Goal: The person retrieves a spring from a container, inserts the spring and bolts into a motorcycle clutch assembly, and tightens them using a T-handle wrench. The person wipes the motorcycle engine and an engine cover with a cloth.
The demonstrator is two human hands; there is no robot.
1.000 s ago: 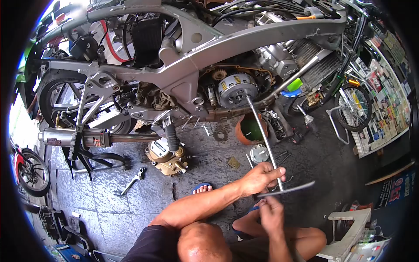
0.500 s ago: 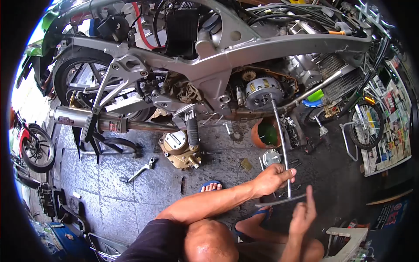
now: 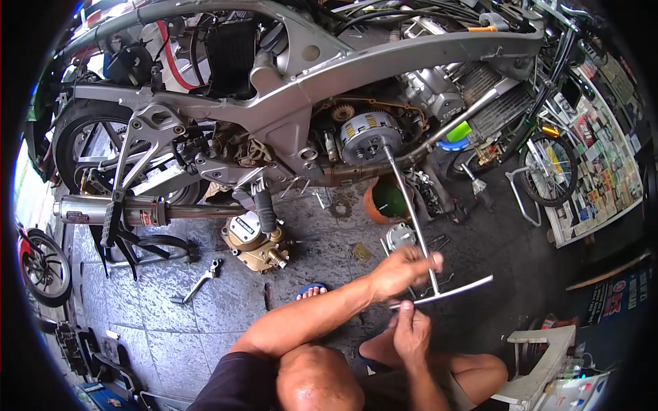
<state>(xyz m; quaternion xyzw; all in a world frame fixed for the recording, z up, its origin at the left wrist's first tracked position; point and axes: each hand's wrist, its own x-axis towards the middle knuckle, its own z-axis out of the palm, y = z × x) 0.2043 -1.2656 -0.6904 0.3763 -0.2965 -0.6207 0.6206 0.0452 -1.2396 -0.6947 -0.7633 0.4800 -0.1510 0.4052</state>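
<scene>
A long T-handle wrench (image 3: 409,201) runs from the centre of the clutch (image 3: 370,140) on the motorcycle engine down toward me. My left hand (image 3: 401,272) is closed loosely around its shaft, just above the crossbar. At the left end of that crossbar is my right hand (image 3: 412,333), its fingers curled and its thumb up against the bar. The clutch sits in the opened engine case, beside a brown gear (image 3: 343,111).
A gold engine cover (image 3: 255,245) and a lever (image 3: 200,282) lie on the tiled floor (image 3: 168,342). An orange pot (image 3: 385,201) with green inside stands below the engine. A white plastic stool (image 3: 541,342) is at right, near newspapers (image 3: 603,164) under parts.
The crossbar has turned, and my right hand has moved from its right end to its left end. My left hand stays around the shaft. The whole view has shifted.
</scene>
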